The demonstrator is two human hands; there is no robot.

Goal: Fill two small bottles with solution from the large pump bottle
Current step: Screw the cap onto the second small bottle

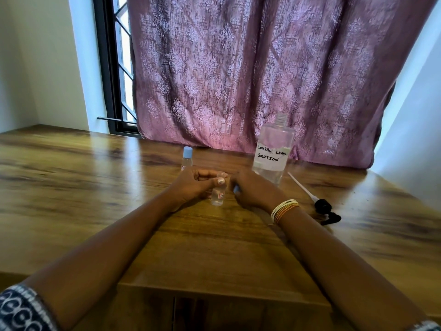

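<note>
Patterned sleeve cuffs [21, 309] sit at the bottom corners of the head view, and from them two bare forearms reach forward to meet near the middle of the wooden table [71, 177]. At the centre, the left hand [191, 185] curls its fingers and thumb round an open small bottle [217, 193], standing upright on the wood with clear liquid inside and its mouth bare. Just at its 3 o'clock, the right hand [253, 189], bangles [284, 210] on the wrist, is closed over something pale blue [236, 189], which looks like this bottle's cap; only a sliver shows.

At 11 o'clock from the hands, a capped small bottle [186, 158] stands with its blue top on, and seems to hold liquid too. At 1 o'clock stands the large bottle [272, 152], labelled contact lens solution, its neck open and its level low. Its pump head [322, 210], with the dip tube attached, lies on the table at 3 o'clock from the hands. A mauve curtain [250, 68] hangs behind.

Judging by this, one bottle is finished and closed. The second appears filled, leaving it to be capped and, probably, the pump to go back on the large bottle.
</note>
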